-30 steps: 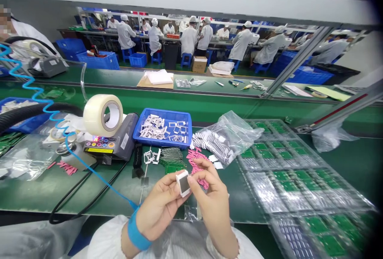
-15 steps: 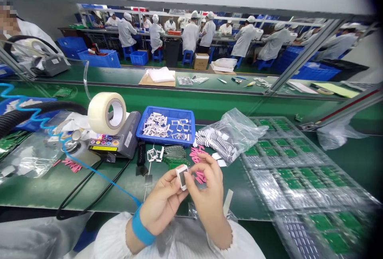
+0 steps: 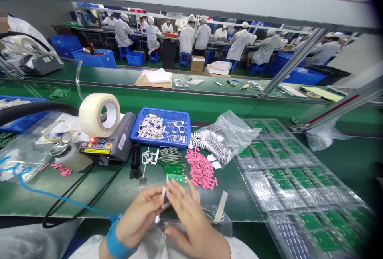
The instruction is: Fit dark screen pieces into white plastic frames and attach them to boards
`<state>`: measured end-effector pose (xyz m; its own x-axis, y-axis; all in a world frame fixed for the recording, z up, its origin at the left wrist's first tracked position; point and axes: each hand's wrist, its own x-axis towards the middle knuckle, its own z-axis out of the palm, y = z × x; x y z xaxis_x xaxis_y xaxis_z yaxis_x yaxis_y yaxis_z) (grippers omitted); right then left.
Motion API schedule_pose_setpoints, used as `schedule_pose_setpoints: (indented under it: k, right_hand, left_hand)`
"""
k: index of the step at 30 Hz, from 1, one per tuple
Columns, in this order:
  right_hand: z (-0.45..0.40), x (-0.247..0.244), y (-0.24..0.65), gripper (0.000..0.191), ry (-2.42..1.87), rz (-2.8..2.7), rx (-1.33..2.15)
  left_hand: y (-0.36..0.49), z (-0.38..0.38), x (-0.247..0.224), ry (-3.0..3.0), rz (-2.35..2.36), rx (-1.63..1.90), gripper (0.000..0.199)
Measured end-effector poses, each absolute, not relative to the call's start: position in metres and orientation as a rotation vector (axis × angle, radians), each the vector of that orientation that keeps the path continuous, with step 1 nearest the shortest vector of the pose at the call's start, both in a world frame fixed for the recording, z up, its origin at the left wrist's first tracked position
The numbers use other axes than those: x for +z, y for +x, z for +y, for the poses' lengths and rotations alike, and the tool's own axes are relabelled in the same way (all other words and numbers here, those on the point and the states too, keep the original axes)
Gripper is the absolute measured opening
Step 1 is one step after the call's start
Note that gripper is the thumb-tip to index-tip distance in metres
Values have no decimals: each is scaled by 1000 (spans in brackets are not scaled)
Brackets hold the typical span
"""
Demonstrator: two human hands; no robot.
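Note:
My left hand, with a blue wrist strap, pinches a small white-framed part near the bench's front edge. My right hand is beside it, fingers extended and apart, its fingertips over the part and partly hiding it. Beyond the hands are green circuit boards, a pile of pink strips and a few loose white frames. A blue tray behind them holds many white frames.
A tape roll rests on a grey device at left. A clear bag lies right of the tray. Clear blister trays with boards fill the right. A white strip lies near the front edge.
Both hands have moved lower and left with the white-framed part. My right hand has opened from its pinch, its fingers now stretched out over the part. The camera view has shifted slightly.

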<state>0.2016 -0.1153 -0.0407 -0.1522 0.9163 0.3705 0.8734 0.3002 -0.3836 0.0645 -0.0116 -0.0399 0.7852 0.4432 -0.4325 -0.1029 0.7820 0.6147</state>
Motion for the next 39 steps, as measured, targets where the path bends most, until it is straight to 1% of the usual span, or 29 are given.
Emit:
schedule_pose_setpoints:
  k: [3, 4, 6, 8, 9, 12, 14, 18, 20, 22, 25, 31, 36, 39]
  right_hand:
    - [-117, -41, 202, 49, -1507, -1850, 186]
    - [-117, -41, 202, 43, -1459, -1836, 204]
    - [-118, -41, 201, 40, -1363, -1858, 189]
    - [-117, -41, 198, 42, -1311, -1902, 112]
    - [-117, -42, 196, 42, -1301, -1919, 78]
    - [-113, -47, 194, 33, -1329, -1921, 79]
    - [-109, -54, 200, 28, -1493, -1819, 100]
    - [-99, -79, 227, 22, -2047, -1626, -33]
    - [-94, -92, 240, 19, -2142, -1628, -74]
    - [-92, -100, 247, 16, -2150, -1644, -76]
    - [-89, -104, 247, 16, -2117, -1687, -73]
    - [-87, -96, 251, 18, -1958, -1655, -15]
    - [-93, -55, 248, 27, -1821, -1498, 119]
    - [-94, -22, 232, 25, -1620, -1532, 404]
  left_hand:
    - [52, -15, -46, 707, 538, 185, 19]
    - [49, -16, -48, 686, 515, 178, 20]
    - [45, -20, -54, 591, 471, 176, 28]
    - [45, -23, -61, 483, 439, 178, 39]
    - [45, -25, -64, 441, 437, 190, 41]
    - [45, -25, -69, 355, 488, 287, 35]
    - [43, -19, -68, 332, 527, 333, 32]
    - [33, -3, -62, 370, 579, 337, 31]
    - [28, 4, -61, 394, 605, 337, 28]
    - [26, 8, -60, 410, 630, 353, 22]
    - [27, 9, -61, 429, 639, 362, 18]
    - [30, 7, -60, 437, 674, 343, 22]
    - [38, 2, -47, 547, 681, 258, 21]
    - [46, -5, -34, 580, 600, 190, 20]
